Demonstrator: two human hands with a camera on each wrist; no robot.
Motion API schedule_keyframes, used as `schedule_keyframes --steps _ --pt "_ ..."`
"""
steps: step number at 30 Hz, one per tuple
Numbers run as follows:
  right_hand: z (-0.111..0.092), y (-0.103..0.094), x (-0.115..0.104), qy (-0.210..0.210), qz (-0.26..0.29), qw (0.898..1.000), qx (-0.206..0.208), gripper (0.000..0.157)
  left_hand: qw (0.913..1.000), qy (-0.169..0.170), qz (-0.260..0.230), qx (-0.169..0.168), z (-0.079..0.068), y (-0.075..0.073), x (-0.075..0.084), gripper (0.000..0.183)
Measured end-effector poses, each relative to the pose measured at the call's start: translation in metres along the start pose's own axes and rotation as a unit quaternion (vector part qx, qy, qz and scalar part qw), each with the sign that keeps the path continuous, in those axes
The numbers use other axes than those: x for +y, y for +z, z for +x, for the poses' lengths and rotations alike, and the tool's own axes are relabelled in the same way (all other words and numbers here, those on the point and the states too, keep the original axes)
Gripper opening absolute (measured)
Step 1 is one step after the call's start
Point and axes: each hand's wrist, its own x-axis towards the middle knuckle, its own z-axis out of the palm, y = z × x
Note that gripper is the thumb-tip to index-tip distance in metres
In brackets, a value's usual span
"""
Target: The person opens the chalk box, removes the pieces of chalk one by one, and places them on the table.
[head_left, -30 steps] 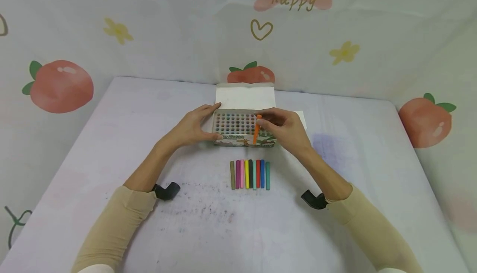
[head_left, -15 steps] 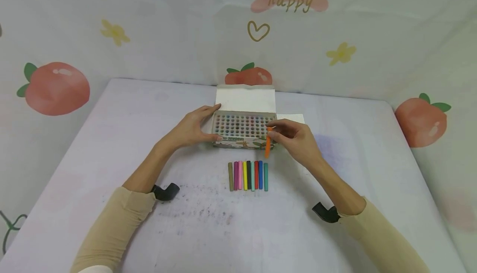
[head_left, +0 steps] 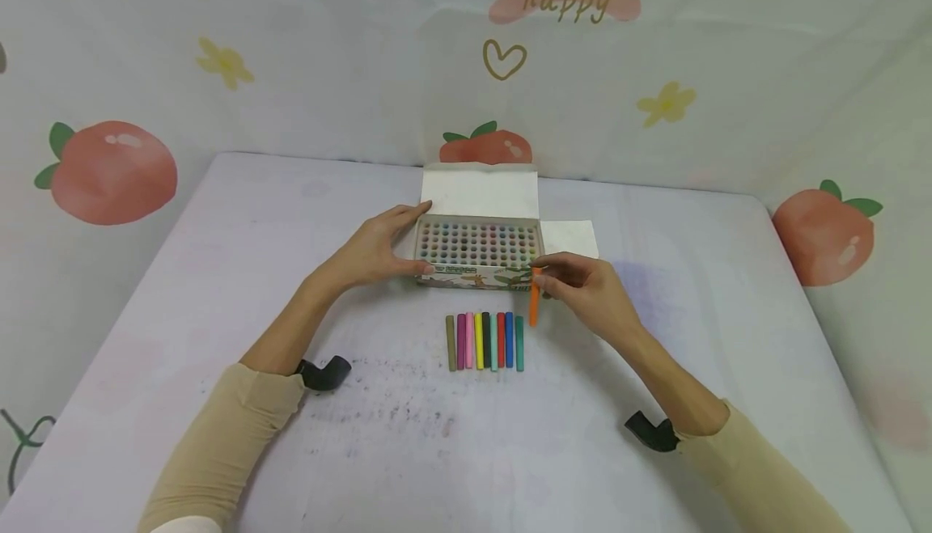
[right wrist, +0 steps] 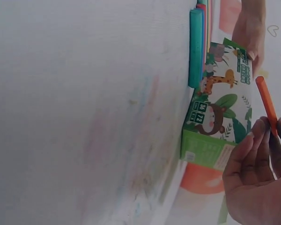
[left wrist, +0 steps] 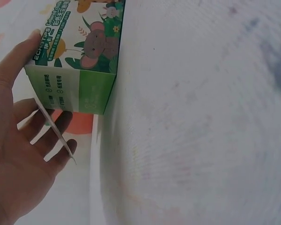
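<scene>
An open cardboard chalk box (head_left: 476, 277), printed with animals, stands near the middle of the table, filled with rows of chalk ends. My left hand (head_left: 370, 250) holds its left end, thumb at the front and index finger by the back corner; in the left wrist view the other fingers lie behind a side flap (left wrist: 56, 129). My right hand (head_left: 593, 294) pinches an orange chalk stick (head_left: 535, 298) by its upper end, just off the box's front right corner. In front of the box lies a row of several coloured chalk sticks, a teal chalk (head_left: 520, 344) at its right end.
The box's white lid (head_left: 480, 193) is raised at the back, and a white flap (head_left: 570, 237) sticks out on the right. A patterned cloth (head_left: 349, 56) hangs behind the table (head_left: 408, 452), which bears smudges. Black wrist mounts jut from both forearms.
The right hand has carried the orange chalk from above the box to the right and toward the person, close to the row's right end. The left hand has stayed at the box.
</scene>
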Motion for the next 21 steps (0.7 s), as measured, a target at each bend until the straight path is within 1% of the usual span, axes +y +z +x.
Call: schedule_keyframes --steps 10,16,21 --pt "-0.012 0.002 0.012 0.024 0.01 0.999 -0.025 0.029 1.0 -0.008 -0.001 -0.003 0.0 0.001 -0.001 0.1" --pt "-0.016 0.01 0.019 0.051 -0.019 0.997 -0.045 0.026 1.0 -0.008 -0.004 -0.003 0.0 0.001 -0.001 0.1" --pt "-0.017 0.012 0.021 0.073 -0.032 0.995 -0.063 0.023 0.9999 -0.006 -0.009 -0.003 0.0 0.001 -0.001 0.1"
